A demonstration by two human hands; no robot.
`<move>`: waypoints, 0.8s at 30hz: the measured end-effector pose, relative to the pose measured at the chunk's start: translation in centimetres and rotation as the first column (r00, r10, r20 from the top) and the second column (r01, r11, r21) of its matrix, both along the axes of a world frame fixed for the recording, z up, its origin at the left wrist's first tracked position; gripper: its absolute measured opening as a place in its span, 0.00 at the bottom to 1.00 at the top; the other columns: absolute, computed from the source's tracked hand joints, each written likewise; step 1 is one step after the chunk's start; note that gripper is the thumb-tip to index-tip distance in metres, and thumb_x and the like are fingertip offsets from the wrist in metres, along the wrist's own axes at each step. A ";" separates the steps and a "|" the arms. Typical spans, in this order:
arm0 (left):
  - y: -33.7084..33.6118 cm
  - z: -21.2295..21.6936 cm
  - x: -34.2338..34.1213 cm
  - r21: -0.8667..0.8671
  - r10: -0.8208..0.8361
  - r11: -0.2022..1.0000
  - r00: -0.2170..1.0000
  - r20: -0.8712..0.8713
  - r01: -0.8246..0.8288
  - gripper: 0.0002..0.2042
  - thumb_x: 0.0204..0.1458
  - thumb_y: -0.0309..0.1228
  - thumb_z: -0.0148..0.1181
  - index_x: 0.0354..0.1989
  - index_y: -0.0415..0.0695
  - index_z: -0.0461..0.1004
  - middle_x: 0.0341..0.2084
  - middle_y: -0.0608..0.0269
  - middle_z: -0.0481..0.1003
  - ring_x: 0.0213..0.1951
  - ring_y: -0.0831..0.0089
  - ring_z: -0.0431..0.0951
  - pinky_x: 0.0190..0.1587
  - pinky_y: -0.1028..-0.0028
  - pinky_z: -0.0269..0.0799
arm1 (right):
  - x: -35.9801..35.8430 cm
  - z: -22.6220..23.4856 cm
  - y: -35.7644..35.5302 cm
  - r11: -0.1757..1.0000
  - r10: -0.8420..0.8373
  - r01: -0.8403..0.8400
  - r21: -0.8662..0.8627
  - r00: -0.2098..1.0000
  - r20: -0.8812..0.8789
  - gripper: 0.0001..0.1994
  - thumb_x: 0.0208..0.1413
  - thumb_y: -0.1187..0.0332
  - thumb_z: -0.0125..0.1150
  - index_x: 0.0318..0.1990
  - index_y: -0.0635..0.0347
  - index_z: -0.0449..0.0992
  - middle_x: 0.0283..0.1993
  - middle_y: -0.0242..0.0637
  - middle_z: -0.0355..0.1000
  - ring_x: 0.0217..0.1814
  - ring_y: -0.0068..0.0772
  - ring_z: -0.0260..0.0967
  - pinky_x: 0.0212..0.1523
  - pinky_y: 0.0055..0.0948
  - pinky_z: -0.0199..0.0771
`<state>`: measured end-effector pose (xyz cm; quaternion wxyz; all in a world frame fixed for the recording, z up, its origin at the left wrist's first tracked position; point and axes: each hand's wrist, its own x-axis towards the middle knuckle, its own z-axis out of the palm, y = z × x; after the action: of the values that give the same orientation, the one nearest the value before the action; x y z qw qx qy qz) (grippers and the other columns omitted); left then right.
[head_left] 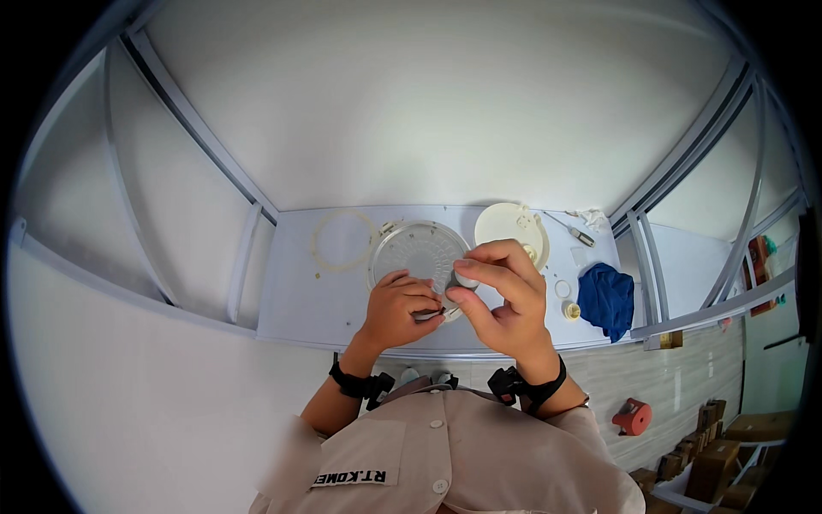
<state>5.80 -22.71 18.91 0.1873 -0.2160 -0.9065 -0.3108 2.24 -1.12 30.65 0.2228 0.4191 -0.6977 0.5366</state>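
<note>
A round, see-through ribbed disc with a silvery rim (pixel 420 231) lies on the table in front of me. My left hand (pixel 398 310) rests at its lower left edge with fingers curled together. A small dark bit shows by those fingertips, too little to name. Between the thumb and fingers of my right hand (pixel 512 300) is a small round piece, grey with a white top (pixel 465 279), above the disc's lower right part. My right fingers partly cover it. The fingertips of both hands are close together but look apart.
On the white table (pixel 295 300) lie a thin cream ring (pixel 315 243), a cream round cover (pixel 501 224), a screwdriver (pixel 582 236), white crumpled material (pixel 591 219), a small ring (pixel 562 289), a small cream cap (pixel 571 310) and a blue cloth (pixel 606 301). Frame posts stand both sides.
</note>
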 end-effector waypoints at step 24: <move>-0.1 -0.2 -0.1 0.004 -0.008 1.000 1.000 -0.010 0.008 0.07 0.46 0.37 0.78 0.33 0.55 0.89 0.39 0.77 0.87 0.54 0.72 0.85 0.65 0.56 0.72 | 0.3 -0.2 -0.4 1.000 0.015 -0.014 -0.011 0.995 0.098 0.20 0.58 0.75 0.71 0.58 0.66 0.81 0.56 0.52 0.76 0.55 0.46 0.78 0.58 0.38 0.79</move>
<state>5.73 -22.78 18.75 0.1910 -0.2208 -0.9041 -0.3121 2.55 -1.49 30.46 0.1867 0.3960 -0.7020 0.5618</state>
